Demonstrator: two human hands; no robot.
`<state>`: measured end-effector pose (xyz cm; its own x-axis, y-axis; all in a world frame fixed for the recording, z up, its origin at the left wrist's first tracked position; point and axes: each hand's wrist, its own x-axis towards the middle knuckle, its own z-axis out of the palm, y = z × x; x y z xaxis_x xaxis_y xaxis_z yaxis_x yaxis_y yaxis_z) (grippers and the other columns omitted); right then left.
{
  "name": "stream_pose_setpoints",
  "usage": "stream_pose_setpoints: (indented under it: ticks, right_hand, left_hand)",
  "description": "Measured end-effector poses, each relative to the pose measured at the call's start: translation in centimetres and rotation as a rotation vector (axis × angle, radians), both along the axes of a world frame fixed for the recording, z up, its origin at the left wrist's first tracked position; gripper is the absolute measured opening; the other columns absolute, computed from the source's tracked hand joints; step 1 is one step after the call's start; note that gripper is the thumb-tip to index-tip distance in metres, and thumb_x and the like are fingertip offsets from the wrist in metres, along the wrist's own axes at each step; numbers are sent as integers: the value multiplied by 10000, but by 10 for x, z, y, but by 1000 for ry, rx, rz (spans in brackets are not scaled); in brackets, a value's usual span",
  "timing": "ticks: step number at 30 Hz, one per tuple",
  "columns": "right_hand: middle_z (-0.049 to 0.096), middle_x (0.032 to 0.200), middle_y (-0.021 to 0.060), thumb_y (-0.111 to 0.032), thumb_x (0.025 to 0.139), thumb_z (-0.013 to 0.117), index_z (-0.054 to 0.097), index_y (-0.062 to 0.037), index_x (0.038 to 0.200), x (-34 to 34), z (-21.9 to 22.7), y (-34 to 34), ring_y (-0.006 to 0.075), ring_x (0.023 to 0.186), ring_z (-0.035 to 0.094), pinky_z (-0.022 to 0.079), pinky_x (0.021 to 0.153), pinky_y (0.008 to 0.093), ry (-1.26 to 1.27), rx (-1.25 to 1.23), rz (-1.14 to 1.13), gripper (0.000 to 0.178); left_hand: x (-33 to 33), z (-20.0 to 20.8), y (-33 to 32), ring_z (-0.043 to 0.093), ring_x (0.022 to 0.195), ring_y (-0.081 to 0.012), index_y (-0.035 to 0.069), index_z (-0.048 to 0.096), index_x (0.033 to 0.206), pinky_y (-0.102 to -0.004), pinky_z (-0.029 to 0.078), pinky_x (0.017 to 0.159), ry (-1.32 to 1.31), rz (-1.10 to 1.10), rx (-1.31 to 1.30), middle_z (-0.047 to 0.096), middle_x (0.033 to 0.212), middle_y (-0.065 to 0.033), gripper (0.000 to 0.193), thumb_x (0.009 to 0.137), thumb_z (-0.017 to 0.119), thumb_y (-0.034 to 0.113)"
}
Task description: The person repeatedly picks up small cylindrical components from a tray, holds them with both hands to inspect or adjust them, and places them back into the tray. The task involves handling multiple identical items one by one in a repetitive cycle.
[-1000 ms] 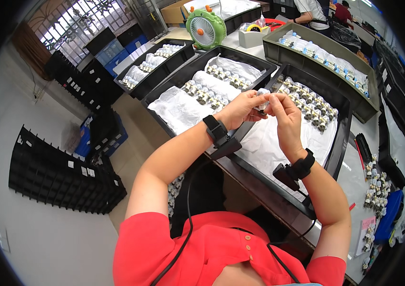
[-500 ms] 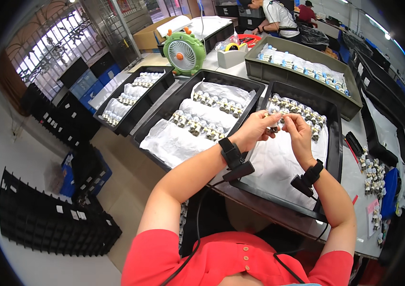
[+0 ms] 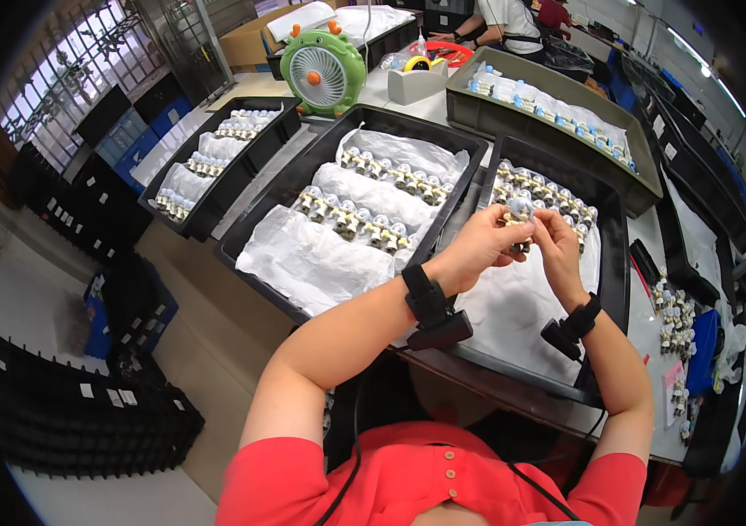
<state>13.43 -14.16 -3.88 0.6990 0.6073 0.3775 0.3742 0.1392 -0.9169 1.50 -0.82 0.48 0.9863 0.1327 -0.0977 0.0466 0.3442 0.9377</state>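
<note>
My left hand (image 3: 480,244) is closed around a small figurine (image 3: 520,209) with a pale blue-grey head and a cream and dark body. The fingers of my right hand (image 3: 559,249) pinch the same figurine from the other side, near its middle. Both hands are above a black tray (image 3: 623,289) lined with white sheeting. Just past my hands, rows of similar figurines (image 3: 557,195) stand at the far end of that tray. My fingers cover the figurine's lower part.
Left of it, another black tray (image 3: 231,254) holds rows of figurines between white sheets, with a smaller tray (image 3: 202,230) beyond. An olive bin (image 3: 557,145), a green fan (image 3: 324,74) and a tape dispenser (image 3: 417,85) stand behind. Loose figurines (image 3: 676,324) lie at right.
The figurine now shows more fully between my hands, its head above my fingers. My right hand has come closer to my left. The whole view has shifted slightly.
</note>
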Motion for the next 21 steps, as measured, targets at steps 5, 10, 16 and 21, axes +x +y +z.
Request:
stream_pose_setpoints:
  ticks: [5, 10, 16, 21]
  right_hand:
    - [605, 899, 18, -123, 910, 552, 593, -24, 1053, -9, 9, 3, 79, 774, 550, 457, 723, 226, -17, 18, 62, 178]
    - [529, 1115, 47, -92, 876, 558, 512, -49, 1217, -14, 18, 0, 124, 923, 534, 463, 789, 257, -69, 29, 155, 347]
    - [448, 1279, 80, -115, 788, 649, 393, -84, 1350, -21, 30, -3, 173, 1047, 508, 454, 841, 297, -188, -31, 279, 618]
    - [430, 1317, 82, -115, 723, 729, 348, -120, 1388, -24, 27, -2, 178, 1049, 516, 449, 850, 312, -377, -121, 230, 766]
  left_hand:
    - [-2, -1, 7, 628, 815, -122, 95, 530, 1081, -238, 472, 712, 9, 43, -18, 615, 957, -9, 285, 865, 641, 243]
    - [-4, 0, 14, 615, 871, -103, 99, 509, 1083, -239, 462, 738, 47, 36, 134, 601, 987, 3, 282, 865, 641, 220]
    - [-7, -9, 20, 598, 925, -102, 91, 496, 1108, -235, 473, 788, 30, 19, 80, 608, 995, -5, 289, 876, 629, 201]
    - [-8, -6, 17, 594, 841, -87, 61, 457, 1114, -239, 475, 759, -27, -5, 96, 616, 966, -45, 314, 877, 624, 183]
